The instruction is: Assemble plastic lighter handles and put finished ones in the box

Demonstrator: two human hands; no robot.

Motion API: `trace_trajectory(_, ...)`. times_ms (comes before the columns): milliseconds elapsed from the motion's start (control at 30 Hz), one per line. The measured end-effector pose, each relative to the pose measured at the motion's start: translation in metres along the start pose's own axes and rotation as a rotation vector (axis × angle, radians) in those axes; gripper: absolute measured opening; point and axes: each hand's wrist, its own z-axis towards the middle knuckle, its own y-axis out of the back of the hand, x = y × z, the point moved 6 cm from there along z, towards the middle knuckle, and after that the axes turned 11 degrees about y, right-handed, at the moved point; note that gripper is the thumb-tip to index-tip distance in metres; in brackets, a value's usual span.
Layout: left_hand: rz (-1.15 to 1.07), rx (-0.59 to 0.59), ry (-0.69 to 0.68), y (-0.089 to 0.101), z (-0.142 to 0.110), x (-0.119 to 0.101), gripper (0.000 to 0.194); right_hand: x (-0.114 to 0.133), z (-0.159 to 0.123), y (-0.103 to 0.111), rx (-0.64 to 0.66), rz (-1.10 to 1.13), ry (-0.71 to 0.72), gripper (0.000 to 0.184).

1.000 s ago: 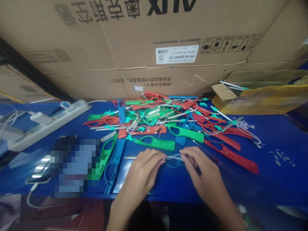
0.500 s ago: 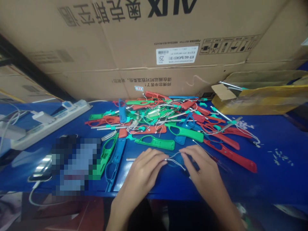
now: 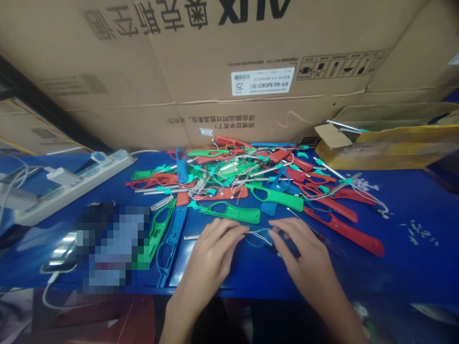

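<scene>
My left hand (image 3: 217, 246) is closed around a thin metal lighter tube (image 3: 191, 237), whose tip pokes out at the left. From its fingertips, thin white wires (image 3: 263, 237) run to the right. My right hand (image 3: 304, 241) pinches the end of a pale strand near these wires; its exact grip is partly hidden. A blue lighter casing (image 3: 254, 243) lies below the wires between both hands, partly covered. Just beyond the fingers is a green casing half (image 3: 236, 214). To the left, a blue casing half (image 3: 174, 243) lies lengthwise beside a green one (image 3: 161, 224).
A heap of lighter casings, tubes and wires (image 3: 229, 169) spreads along the back, against a big cardboard box (image 3: 201, 95). At the right stand a small open carton (image 3: 390, 148) and scattered white bits (image 3: 418, 234). A power strip (image 3: 79, 184) and phone (image 3: 62, 251) are at left.
My left hand and the metal tube have shifted slightly left. The strand between my fingertips now runs straighter across. Casings and heap stay where they were.
</scene>
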Motion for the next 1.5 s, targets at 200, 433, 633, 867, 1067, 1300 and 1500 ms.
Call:
trace_trajectory(200,0.046,-0.083,0.054,0.001,0.002,0.007,0.035,0.003,-0.009,0.004,0.016,-0.13,0.001,0.026)
trace_trajectory(433,0.061,-0.071,0.044,0.0,0.005,0.006,0.022,0.005,-0.035,0.002,0.135,-0.226,0.059,0.032)
trace_trajectory(633,0.065,-0.046,-0.007,-0.002,0.006,0.001,0.021,-0.004,-0.033,0.008,0.175,-0.204,0.06,0.022)
trace_trajectory(867,-0.007,0.008,0.016,-0.002,0.005,-0.001,0.02,-0.002,-0.027,0.018,0.148,-0.197,0.175,0.025)
trace_trajectory(1067,-0.02,0.025,0.037,-0.003,0.004,0.002,0.023,-0.002,-0.021,0.015,0.142,-0.173,0.113,0.024)
trace_trajectory(1300,0.027,0.008,0.053,-0.006,0.005,0.007,0.025,-0.011,-0.023,0.01,0.181,-0.102,0.029,0.026)
trace_trajectory(1500,0.038,-0.013,0.059,-0.004,0.006,0.009,0.024,-0.012,-0.029,0.011,0.159,-0.08,-0.011,0.021)
